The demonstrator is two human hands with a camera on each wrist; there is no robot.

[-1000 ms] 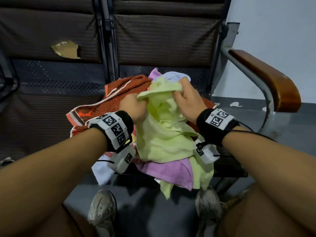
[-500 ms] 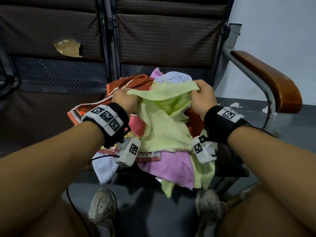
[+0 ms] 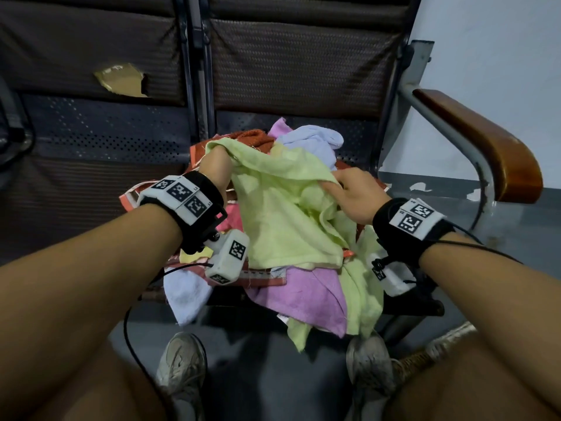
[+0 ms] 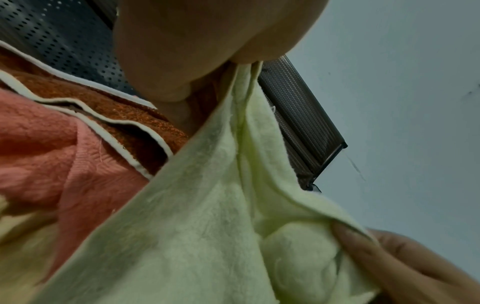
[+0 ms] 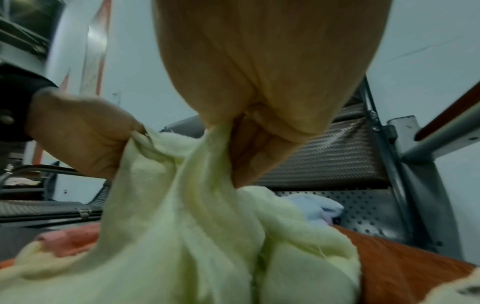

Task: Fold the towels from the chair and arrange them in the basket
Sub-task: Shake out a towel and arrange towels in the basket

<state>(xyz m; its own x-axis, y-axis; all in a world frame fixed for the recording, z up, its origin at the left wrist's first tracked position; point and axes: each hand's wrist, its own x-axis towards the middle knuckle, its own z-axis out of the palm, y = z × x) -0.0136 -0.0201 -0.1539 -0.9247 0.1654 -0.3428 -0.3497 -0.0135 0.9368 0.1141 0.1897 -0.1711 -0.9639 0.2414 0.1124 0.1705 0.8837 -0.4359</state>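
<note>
Right hand (image 3: 353,192) slid inward along green towel (image 3: 285,220); chair (image 3: 303,71), grey floor (image 3: 516,226).

towels (image 3: 303,287): heaped on the chair seat (image 3: 419,305)
armrest (image 3: 485,147): right of the heap
backrest (image 3: 303,62): behind the heap

The top towel (image 3: 282,214) is pale yellow-green. Under it lie a rust-orange towel (image 3: 252,137) with cream edging, a lilac towel (image 3: 303,296), a pale blue towel (image 3: 315,142) and a salmon-pink towel (image 4: 39,144). The chair back (image 3: 297,65) is dark brown mesh, its armrest (image 3: 485,147) glossy reddish-brown.
</note>
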